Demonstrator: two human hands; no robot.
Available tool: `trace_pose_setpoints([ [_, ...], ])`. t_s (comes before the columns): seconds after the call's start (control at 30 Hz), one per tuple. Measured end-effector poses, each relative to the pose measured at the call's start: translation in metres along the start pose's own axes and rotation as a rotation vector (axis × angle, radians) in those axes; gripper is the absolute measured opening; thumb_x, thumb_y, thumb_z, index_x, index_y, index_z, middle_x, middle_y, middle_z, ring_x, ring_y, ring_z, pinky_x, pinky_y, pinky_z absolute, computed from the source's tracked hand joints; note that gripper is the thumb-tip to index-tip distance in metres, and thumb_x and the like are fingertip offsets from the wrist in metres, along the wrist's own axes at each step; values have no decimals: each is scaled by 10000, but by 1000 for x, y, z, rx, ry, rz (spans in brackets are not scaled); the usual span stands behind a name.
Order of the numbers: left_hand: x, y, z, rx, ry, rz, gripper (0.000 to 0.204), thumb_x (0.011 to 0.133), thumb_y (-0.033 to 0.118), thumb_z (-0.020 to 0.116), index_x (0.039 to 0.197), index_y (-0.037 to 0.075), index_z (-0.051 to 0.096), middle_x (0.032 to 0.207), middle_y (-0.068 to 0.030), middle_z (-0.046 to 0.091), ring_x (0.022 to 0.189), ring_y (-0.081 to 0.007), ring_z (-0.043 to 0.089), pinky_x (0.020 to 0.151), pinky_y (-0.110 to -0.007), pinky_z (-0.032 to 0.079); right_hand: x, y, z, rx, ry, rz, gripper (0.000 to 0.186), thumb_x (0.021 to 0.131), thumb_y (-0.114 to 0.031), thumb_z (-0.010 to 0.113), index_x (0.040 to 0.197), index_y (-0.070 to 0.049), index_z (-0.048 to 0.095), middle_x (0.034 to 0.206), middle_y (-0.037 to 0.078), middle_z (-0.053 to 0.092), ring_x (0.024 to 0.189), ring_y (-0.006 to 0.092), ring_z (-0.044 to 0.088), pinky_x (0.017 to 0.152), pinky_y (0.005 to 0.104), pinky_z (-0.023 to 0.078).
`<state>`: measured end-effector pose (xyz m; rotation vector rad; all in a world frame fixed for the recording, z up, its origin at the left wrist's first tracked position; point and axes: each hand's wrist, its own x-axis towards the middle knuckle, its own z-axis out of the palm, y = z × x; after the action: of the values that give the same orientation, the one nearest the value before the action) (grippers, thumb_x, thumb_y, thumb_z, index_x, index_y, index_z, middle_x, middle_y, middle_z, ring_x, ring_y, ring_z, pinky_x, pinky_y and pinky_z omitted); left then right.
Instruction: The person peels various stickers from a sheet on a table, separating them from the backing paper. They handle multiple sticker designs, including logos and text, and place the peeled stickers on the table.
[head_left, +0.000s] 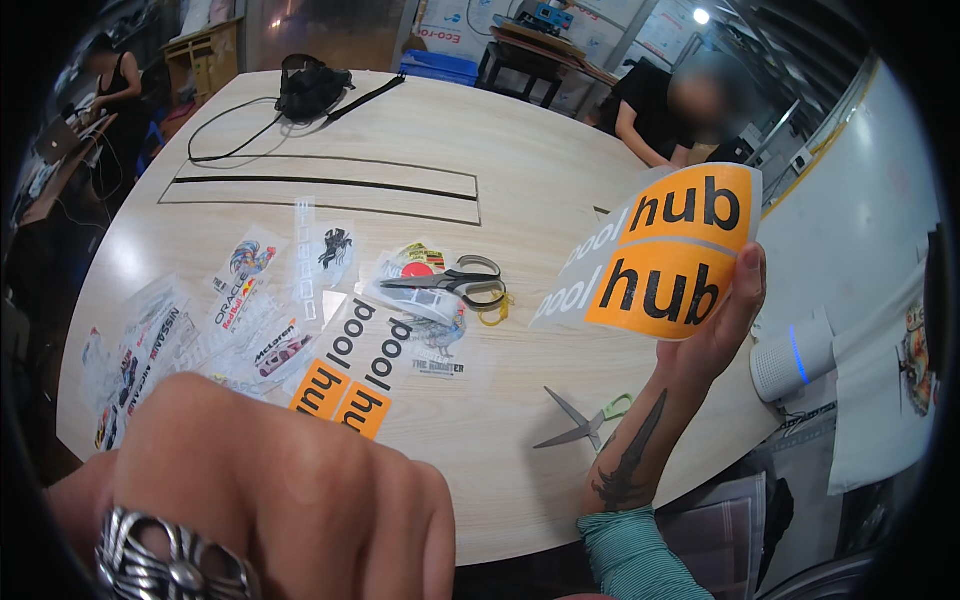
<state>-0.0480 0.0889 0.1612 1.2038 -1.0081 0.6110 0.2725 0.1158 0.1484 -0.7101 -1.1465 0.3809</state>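
Note:
My right hand (728, 325), raised over the right side of the table, grips a curved transparent decal sheet (650, 287) by its right edge. White and black lettering and two orange blocks are printed on it. Very close to the camera, my left hand (290, 490) is curled with a silver ring on one finger; whatever its fingers may hold is hidden. Beyond it on the table lies a similar orange-and-black decal sheet (362, 402), partly covered by the hand. Scissors with green handles (592, 427) lie spread beside my right forearm.
Black-handled scissors (455, 283) rest on clear printed decals. More decals (240, 300) spread across the table's left. A black bag (312, 92) with a cord sits at the far edge. One person (640, 110) is at the far right, another (122, 85) far left. A white cylindrical device (795, 355) stands right.

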Motion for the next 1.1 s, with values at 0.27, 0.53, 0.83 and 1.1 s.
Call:
trace_pose_setpoints([
  [0.27, -9, 0, -3, 30, -22, 12, 350, 1058, 177, 399, 752, 45, 508, 513, -145, 527, 366, -146, 405, 413, -373, 281, -3, -7, 10, 42, 67, 13, 307, 928, -373, 729, 927, -77, 649, 875, 60, 717, 722, 116, 724, 659, 263, 624],
  [0.53, -20, -10, -2, -109, -59, 89, 340, 1058, 163, 403, 753, 42, 488, 493, -136, 473, 363, -161, 398, 409, -368, 272, -2, -4, 6, 16, 22, 25, 315, 936, -373, 711, 941, -64, 646, 865, 59, 710, 724, 120, 724, 655, 267, 624],
  [0.83, -16, 3, 23, -202, 83, -137, 384, 1000, 238, 447, 663, 53, 442, 509, -130, 423, 384, -242, 411, 428, -392, 306, -2, 0, -4, -68, 5, 62, 552, 981, -483, 602, 1276, -17, 566, 1100, 143, 705, 914, 173, 756, 745, 325, 660],
  [1.1, -19, -1, 15, -376, 47, -260, 444, 948, 319, 475, 595, 59, 410, 528, -134, 405, 404, -307, 423, 447, -413, 335, -3, 5, -14, -94, 64, 36, 540, 989, -481, 596, 1288, -31, 565, 1112, 146, 704, 950, 177, 753, 753, 340, 666],
])
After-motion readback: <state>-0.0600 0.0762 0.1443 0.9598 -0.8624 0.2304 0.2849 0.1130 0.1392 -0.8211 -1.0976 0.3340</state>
